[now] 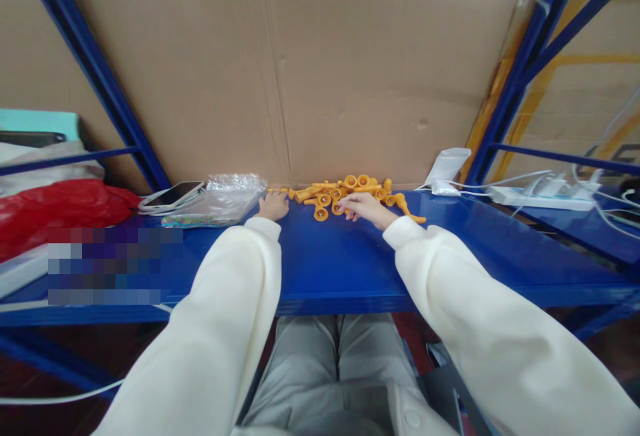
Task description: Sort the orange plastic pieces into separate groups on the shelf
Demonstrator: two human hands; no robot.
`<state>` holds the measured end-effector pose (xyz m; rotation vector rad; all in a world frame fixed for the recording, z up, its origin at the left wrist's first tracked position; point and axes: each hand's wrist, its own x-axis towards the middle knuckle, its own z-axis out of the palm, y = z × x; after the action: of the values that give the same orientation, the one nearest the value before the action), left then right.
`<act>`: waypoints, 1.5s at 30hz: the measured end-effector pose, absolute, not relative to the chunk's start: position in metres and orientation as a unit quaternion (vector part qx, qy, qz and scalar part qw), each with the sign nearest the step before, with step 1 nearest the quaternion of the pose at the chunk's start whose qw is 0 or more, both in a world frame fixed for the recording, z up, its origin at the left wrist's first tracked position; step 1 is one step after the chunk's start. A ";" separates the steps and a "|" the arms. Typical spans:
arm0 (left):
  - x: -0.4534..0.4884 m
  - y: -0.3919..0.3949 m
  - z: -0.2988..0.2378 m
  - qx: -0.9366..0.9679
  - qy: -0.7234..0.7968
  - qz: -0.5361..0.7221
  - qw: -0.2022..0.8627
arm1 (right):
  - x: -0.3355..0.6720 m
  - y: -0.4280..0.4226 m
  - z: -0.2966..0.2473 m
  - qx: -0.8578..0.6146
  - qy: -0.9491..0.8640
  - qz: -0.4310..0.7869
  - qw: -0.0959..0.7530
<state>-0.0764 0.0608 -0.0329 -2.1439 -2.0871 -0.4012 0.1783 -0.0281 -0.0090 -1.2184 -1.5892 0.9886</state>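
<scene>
A heap of orange-yellow plastic pieces (324, 200) lies at the back of the blue table, many with a round cup-like end and a narrow stem. My left hand (273, 207) rests palm down at the heap's left end, fingers stretched toward a small yellow piece (278, 190); whether it touches that piece is unclear. At the front right of the heap, my right hand (366, 208) has its thumb and fingers drawn together beside the cup ends. What is between those fingertips is too small to make out. One longer curved piece (409, 211) lies right of this hand.
Left of the heap are a clear plastic bag (225, 201) and a phone (181, 193) with a white cable. A red bag (65, 209) sits farther left. A white power strip (545, 197) with cables stands right. Cardboard (350, 83) walls the back, between blue posts (520, 83).
</scene>
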 end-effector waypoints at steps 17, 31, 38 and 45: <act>-0.059 0.076 -0.022 -0.740 -0.668 -0.047 0.060 | 0.177 -0.028 -0.009 -0.495 -0.651 0.387 0.427; -0.056 0.082 -0.030 -0.776 -0.614 -0.144 -0.016 | 0.177 -0.026 -0.009 -0.495 -0.654 0.388 0.419; -0.026 0.061 -0.024 -0.754 -0.618 -0.221 -0.005 | 0.176 -0.028 -0.008 -0.491 -0.655 0.389 0.423; -0.009 0.033 -0.005 -0.774 -0.556 -0.292 0.077 | 0.176 -0.028 -0.009 -0.493 -0.648 0.392 0.429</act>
<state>-0.0086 0.0329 -0.0047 -2.3195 -1.6661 -0.8747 0.1758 -0.0279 -0.0085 -1.2300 -1.6162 0.9782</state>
